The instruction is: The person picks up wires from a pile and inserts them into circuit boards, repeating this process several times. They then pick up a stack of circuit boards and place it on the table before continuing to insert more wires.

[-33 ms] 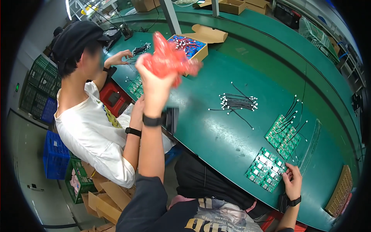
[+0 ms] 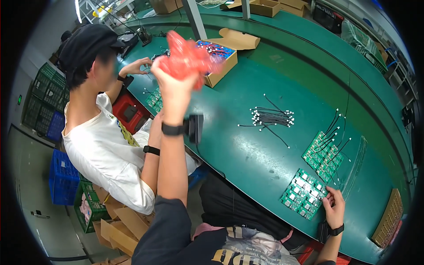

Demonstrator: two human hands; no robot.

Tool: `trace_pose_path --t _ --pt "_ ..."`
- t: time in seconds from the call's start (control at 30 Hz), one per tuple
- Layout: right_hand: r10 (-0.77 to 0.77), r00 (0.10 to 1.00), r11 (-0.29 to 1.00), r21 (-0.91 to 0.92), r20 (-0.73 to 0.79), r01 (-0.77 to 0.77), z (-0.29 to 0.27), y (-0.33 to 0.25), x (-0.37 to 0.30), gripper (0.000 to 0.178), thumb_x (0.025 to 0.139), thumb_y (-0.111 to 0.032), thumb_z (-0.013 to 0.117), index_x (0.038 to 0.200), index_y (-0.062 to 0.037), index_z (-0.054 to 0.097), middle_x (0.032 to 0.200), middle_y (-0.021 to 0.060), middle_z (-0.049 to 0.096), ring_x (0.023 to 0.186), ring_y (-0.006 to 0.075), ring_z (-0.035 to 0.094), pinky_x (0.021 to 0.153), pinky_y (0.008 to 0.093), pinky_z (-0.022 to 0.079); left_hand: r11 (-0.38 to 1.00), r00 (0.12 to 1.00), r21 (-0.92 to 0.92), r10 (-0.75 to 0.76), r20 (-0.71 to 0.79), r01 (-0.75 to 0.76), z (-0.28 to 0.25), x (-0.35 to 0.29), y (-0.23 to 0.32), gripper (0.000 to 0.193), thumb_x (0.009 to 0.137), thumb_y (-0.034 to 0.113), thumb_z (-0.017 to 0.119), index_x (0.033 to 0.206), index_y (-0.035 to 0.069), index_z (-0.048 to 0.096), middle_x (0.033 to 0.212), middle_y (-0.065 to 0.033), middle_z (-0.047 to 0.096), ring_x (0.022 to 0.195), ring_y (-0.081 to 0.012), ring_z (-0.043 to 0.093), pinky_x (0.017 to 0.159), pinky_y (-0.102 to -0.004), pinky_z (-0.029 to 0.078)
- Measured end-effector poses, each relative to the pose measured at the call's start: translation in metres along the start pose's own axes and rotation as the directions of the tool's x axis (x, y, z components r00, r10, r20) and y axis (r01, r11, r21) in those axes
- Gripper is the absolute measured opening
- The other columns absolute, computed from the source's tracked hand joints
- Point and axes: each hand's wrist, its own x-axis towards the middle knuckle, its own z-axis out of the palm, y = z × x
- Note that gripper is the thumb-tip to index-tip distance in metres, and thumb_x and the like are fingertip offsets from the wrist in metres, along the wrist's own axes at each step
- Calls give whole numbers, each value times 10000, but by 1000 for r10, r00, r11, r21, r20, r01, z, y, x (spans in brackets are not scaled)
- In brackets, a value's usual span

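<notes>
On the left, a co-worker in a white T-shirt point(image 2: 101, 145) sits at the green table point(image 2: 247, 163). The person's left hand point(image 2: 173, 86), raised above the table, grasps a crumpled red plastic bag point(image 2: 185, 57), which partly covers a cardboard box of cables point(image 2: 224, 70) on the far side. Rightward lie a bundle of black cables point(image 2: 271, 117), a near circuit-board panel point(image 2: 303, 194) and, just beyond, a far circuit-board panel point(image 2: 320, 150) with black cables across it. The right hand point(image 2: 335, 206), fingers bent, is at the near panel's right edge; whether it pinches the panel, I cannot tell.

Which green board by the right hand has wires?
The upper green rectangular circuit board: black, white-tipped wires cross it; the lower green rectangular board has none.
</notes>
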Motion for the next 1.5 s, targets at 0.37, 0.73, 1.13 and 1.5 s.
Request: trace_pose_path --t 0.37,0.73,1.13,1.5 --pt "11 1000 998 69 8 -12 1 -2 0 350 885 17 691 1235 23 684 922 15 559 781 90 516 696 229 429 943 976 332 -106 192 37 99 103 -93 896 831 478 843 1502 70 411 1559 -308 371 1425 -506 394 1157 -585 361" --pt "31 1000 998 57 3 -32 -1 -4 -5 335 894 8 704 1228 17 689 914 23 583 770 92 535 689 231 435 826 956 547 -35 290 -136 102 88 -96 780 932 638 654 1563 219 468 1703 -260 196 1539 -557 177 1171 -720 247" --pt "-76 983 996 -42 165 84 -16 -19 -9 636 805 -113 860 1394 -59 626 1079 70 592 884 185 589 809 309 517 938 499 154 23 866 -310 28 -100 20 208 868 182 772 1019 49 718 980 -148 688 971 -372 677 834 -449 540" --pt "-142 977 959 -222 160 176 2 -16 -9 708 811 -295 886 1432 -106 603 1222 131 592 1146 331 605 991 409 512 963 362 204 -129 923 -176 2 -137 2 69 906 15 686 908 -26 630 860 -164 685 713 -261 688 667 -361 545"
